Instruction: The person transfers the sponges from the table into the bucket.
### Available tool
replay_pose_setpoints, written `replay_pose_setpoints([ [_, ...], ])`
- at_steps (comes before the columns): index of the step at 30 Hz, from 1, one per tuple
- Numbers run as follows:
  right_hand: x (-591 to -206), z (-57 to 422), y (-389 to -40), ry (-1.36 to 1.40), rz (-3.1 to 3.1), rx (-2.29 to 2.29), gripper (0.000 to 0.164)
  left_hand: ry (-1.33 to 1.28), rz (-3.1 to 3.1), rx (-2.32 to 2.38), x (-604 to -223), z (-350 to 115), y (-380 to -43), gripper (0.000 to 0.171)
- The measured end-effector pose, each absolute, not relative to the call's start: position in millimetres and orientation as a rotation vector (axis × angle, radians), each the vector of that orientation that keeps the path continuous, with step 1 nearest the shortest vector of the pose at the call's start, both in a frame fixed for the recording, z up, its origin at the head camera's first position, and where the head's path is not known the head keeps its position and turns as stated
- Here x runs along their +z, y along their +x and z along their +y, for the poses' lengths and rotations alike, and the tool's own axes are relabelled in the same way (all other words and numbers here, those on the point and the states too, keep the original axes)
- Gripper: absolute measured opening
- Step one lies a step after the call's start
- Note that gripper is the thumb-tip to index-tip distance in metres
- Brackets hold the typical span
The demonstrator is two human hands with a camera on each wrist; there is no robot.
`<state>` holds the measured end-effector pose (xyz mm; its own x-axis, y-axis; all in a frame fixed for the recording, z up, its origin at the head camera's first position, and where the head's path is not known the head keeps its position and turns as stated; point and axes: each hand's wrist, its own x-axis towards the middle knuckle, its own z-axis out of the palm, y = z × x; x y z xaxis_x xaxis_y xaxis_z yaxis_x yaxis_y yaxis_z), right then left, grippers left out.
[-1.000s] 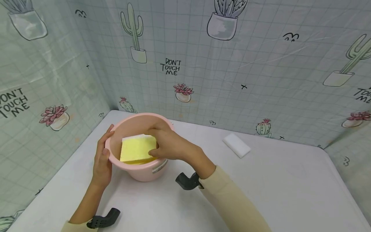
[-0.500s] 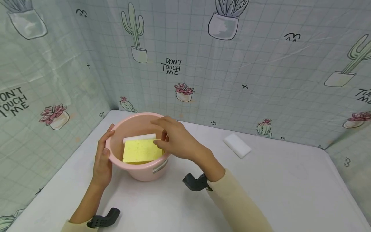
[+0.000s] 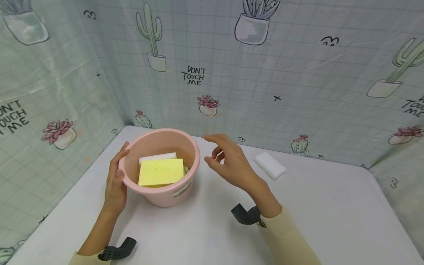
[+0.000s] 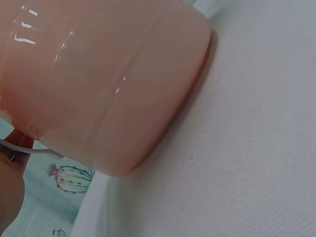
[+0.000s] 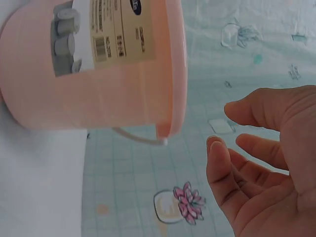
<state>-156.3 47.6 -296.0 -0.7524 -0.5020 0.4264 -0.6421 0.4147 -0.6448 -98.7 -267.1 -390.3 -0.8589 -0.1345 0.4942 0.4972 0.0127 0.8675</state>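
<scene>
My left hand (image 3: 116, 184) grips the left side of a pink plastic bucket (image 3: 159, 140) at its rim. Inside the bucket, a yellow sponge (image 3: 161, 172) lies in front of a white block (image 3: 157, 157), which it partly hides. A small greenish edge (image 3: 186, 170) shows beside the sponge. To the right of the bucket, my right hand (image 3: 232, 162) hovers with loosely bent fingers, thumb and index apart, holding nothing. In the right wrist view that same hand (image 5: 261, 163) is well away from the bucket wall (image 5: 98, 98). A handle (image 4: 29, 149) runs past the left hand (image 4: 10, 197) in the left wrist view.
A white rectangular block (image 3: 269, 165) lies on the white table (image 3: 314, 206), to the right of my right hand. Behind and at the left hangs a cactus-print cloth (image 3: 232, 81). A printed label (image 5: 121, 34) is stuck to the bucket's outside.
My right hand has let go of the yellow sponge, leaving it in the bucket, and has moved out to the right. The left hand and bucket stay in place.
</scene>
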Motion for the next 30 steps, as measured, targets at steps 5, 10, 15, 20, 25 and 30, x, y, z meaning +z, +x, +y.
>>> replay_pose_setpoints([
  [5, -302.6, 68.8, -156.1, 0.95, -2.49, 1.264, 0.052, -0.367, -1.849, -1.904, -392.2, -268.3, -98.8, 0.053],
  [10, -316.3, 91.8, -156.0, 0.855, -2.497, 1.272, 0.052, -0.374, -1.839, -1.911, -391.1, -267.6, -98.5, 0.053],
  [15, -332.5, 114.0, -155.3, 0.745, -2.506, 1.282, 0.052, -0.349, -1.859, -1.908, -389.9, -266.5, -97.6, 0.054],
  [20, -348.3, 133.1, -155.8, 0.625, -2.546, 1.273, 0.052, -0.342, -1.859, -1.905, -388.8, -266.3, -97.6, 0.054],
  [25, -361.5, 149.8, -157.1, 0.509, -2.602, 1.266, 0.05, -0.381, -1.83, -1.92, -390.8, -267.6, -98.9, 0.053],
  [30, -368.9, 164.4, -161.3, 0.432, -2.632, 1.261, 0.051, -0.389, -1.817, -1.928, -391.9, -267.8, -99.8, 0.053],
])
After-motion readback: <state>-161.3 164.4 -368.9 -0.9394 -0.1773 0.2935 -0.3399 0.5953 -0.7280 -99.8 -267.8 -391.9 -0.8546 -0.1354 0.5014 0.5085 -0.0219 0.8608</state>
